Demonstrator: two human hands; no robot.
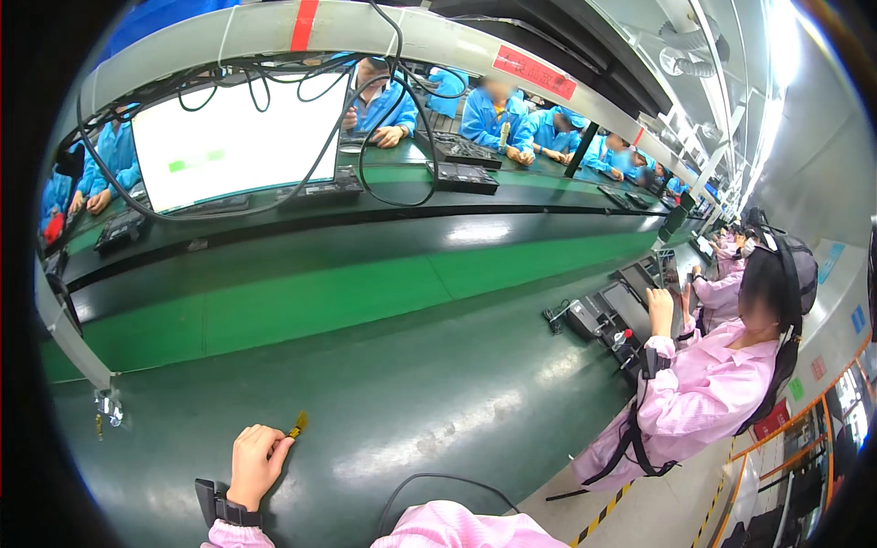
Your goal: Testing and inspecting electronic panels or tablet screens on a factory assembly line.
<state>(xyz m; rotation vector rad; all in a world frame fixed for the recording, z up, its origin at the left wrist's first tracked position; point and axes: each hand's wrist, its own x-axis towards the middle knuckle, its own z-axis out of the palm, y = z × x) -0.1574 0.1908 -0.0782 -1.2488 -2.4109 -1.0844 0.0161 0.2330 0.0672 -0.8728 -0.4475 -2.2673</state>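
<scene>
My left hand [258,464] rests at the near left of the dark green workbench [393,384]. Its fingers are closed around a small yellow-and-black thing [298,426] whose flared yellow end looks like brush bristles; the rest is hidden in the grip. A black device is strapped to the left wrist [228,507]. Of my right hand nothing shows. Pink cloth of my clothing [466,528] fills the lower edge, and a thin black cable [438,476] curves over the bench edge beside it.
At my right sits a person in pink [722,384], with black device parts [607,315] before them. A green conveyor strip [365,292] runs across; beyond it are a lit screen [237,137], hanging cables [365,164] and workers in blue [493,119]. A metal post [73,338] stands left.
</scene>
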